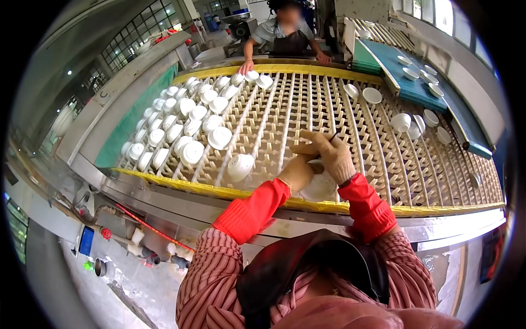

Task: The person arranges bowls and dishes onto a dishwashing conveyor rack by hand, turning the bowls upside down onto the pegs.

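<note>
Both my hands wear tan gloves and red sleeve covers, close together over the near edge of the pegged rack (285,123). My left hand (296,172) is closed at the side of a white bowl (319,188), its fingers at the bowl's upper edge. Just above and to the right, my right hand (335,156) has its fingers bent toward the left; a short, thin dark thing shows by them, too small to name. Part of the bowl is hidden behind the gloves. Another white bowl (240,166) rests on the rack to the left of my hands.
Many white bowls (191,153) crowd the rack's left side; several more (401,122) lie at the right. A blue conveyor (410,90) carries bowls at the back right. Across the rack stands a person (285,34), one hand near the bowls. A yellow rim (219,191) borders the rack.
</note>
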`<action>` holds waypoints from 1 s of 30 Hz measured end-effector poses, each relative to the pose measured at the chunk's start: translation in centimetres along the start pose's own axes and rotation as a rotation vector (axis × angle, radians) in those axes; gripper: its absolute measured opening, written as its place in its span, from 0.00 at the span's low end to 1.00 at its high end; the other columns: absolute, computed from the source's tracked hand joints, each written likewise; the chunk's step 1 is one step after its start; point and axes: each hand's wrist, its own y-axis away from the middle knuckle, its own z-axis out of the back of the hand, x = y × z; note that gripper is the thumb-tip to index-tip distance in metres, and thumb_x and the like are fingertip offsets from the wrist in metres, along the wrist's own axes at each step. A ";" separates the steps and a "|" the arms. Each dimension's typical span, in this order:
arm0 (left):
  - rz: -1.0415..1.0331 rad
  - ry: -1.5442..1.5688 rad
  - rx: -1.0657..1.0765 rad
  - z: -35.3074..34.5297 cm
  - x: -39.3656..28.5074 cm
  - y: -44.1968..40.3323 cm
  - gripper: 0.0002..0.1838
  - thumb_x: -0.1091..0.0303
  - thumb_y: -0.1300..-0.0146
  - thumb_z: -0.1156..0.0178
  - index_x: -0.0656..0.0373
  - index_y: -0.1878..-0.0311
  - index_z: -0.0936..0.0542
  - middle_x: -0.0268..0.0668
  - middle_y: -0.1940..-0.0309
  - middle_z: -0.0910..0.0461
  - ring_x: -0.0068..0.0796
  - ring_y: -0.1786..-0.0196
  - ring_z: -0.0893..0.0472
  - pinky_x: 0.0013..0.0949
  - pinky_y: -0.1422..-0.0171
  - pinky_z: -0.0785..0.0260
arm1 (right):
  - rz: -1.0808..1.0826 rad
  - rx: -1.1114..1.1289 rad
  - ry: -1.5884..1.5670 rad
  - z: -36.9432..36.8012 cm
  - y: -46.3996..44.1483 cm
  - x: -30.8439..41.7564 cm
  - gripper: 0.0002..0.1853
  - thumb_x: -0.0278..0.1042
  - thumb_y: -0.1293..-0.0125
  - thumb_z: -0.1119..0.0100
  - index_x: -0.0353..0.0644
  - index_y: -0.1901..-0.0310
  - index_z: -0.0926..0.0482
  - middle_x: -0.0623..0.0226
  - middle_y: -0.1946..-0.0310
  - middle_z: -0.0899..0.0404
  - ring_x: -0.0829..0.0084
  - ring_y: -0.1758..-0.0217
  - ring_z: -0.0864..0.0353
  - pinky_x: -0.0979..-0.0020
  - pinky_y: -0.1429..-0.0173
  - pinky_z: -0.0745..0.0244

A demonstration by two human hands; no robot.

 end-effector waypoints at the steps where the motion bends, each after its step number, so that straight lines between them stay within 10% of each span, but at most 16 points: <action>1: 0.062 -0.028 -0.036 0.7 -0.4 0.1 0.21 0.75 0.26 0.38 0.64 0.32 0.15 0.52 0.43 0.08 0.45 0.39 0.09 0.42 0.36 0.17 | 0.164 -0.062 0.013 0.9 -0.8 -0.9 0.26 0.53 0.10 0.46 0.38 0.32 0.13 0.58 0.38 0.08 0.65 0.41 0.06 0.66 0.44 0.07; 6: 0.377 0.136 -0.463 4.3 -3.2 -0.6 0.20 0.77 0.22 0.42 0.62 0.30 0.17 0.60 0.44 0.10 0.49 0.49 0.06 0.45 0.48 0.07 | 0.048 -0.174 0.069 4.6 1.9 4.8 0.32 0.56 0.11 0.44 0.34 0.24 0.23 0.47 0.63 0.06 0.62 0.69 0.05 0.64 0.62 0.06; 7: 0.432 0.498 -0.547 4.6 -3.0 -0.8 0.23 0.66 0.20 0.36 0.51 0.25 0.17 0.45 0.39 0.09 0.40 0.35 0.11 0.34 0.52 0.07 | -0.156 -0.200 0.174 3.9 1.9 5.7 0.33 0.59 0.12 0.44 0.35 0.26 0.22 0.50 0.64 0.06 0.65 0.69 0.05 0.66 0.66 0.08; 11: 0.007 0.236 -0.731 3.2 -0.6 -1.8 0.20 0.72 0.23 0.32 0.62 0.31 0.13 0.49 0.33 0.11 0.38 0.32 0.12 0.34 0.27 0.19 | -0.387 0.159 0.702 1.6 0.5 2.4 0.36 0.64 0.10 0.55 0.37 0.24 0.26 0.52 0.67 0.06 0.63 0.72 0.06 0.65 0.66 0.09; 18: -0.510 -0.199 -0.736 0.9 -1.6 -1.9 0.20 0.80 0.27 0.32 0.63 0.33 0.13 0.50 0.45 0.07 0.45 0.44 0.07 0.37 0.38 0.14 | -0.407 0.188 0.444 2.5 -0.2 0.0 0.30 0.59 0.09 0.61 0.39 0.29 0.25 0.42 0.68 0.07 0.55 0.75 0.06 0.58 0.71 0.10; 23: -0.443 -0.386 -0.639 -2.2 -4.2 -1.1 0.22 0.83 0.32 0.30 0.63 0.34 0.14 0.49 0.50 0.07 0.42 0.46 0.06 0.41 0.44 0.14 | -0.510 0.186 0.452 2.7 -0.4 -1.0 0.31 0.56 0.11 0.58 0.31 0.36 0.21 0.43 0.67 0.07 0.53 0.75 0.06 0.58 0.73 0.10; 26: -0.448 -0.472 -0.576 -3.6 -4.6 -0.9 0.23 0.75 0.34 0.29 0.56 0.35 0.16 0.51 0.54 0.12 0.60 0.53 0.11 0.54 0.53 0.20 | -0.419 0.360 0.511 2.9 0.2 -1.3 0.27 0.51 0.11 0.56 0.33 0.42 0.15 0.46 0.66 0.06 0.57 0.74 0.06 0.58 0.71 0.09; 30: -0.535 -0.185 -0.599 -4.5 -2.1 -2.0 0.20 0.81 0.32 0.38 0.62 0.38 0.13 0.55 0.52 0.10 0.62 0.47 0.11 0.53 0.44 0.18 | -0.426 0.496 0.700 2.6 0.7 -0.7 0.23 0.47 0.12 0.54 0.38 0.43 0.13 0.48 0.64 0.05 0.59 0.73 0.04 0.60 0.69 0.08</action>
